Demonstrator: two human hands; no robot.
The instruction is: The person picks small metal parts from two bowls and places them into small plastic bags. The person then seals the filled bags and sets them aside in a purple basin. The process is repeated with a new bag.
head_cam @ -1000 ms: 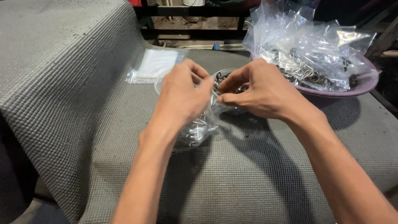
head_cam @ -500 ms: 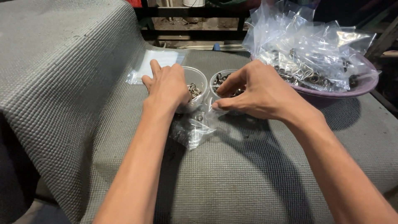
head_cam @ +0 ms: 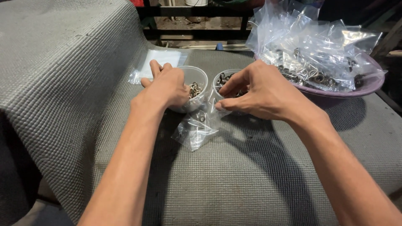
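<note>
My left hand (head_cam: pixel 165 86) reaches into the left clear cup (head_cam: pixel 197 77), which holds small metal rings; its fingertips are hidden inside the cup. My right hand (head_cam: pixel 259 94) pinches the top edge of a small clear plastic bag (head_cam: pixel 194 129) between thumb and fingers, just in front of the right clear cup (head_cam: pixel 224 79) of metal rings. The bag lies on the grey mat (head_cam: pixel 234 175) and has a few rings inside.
A purple basin (head_cam: pixel 356 90) at the right is heaped with filled clear bags (head_cam: pixel 314 50). A stack of flat empty bags (head_cam: pixel 161 60) lies behind the cups. The mat rises in a hump at the left (head_cam: pixel 63 62). A dark metal frame stands at the back.
My left hand let go of the bag and moved left into the left cup. The bag sank from between both hands onto the mat, held only by my right hand.
</note>
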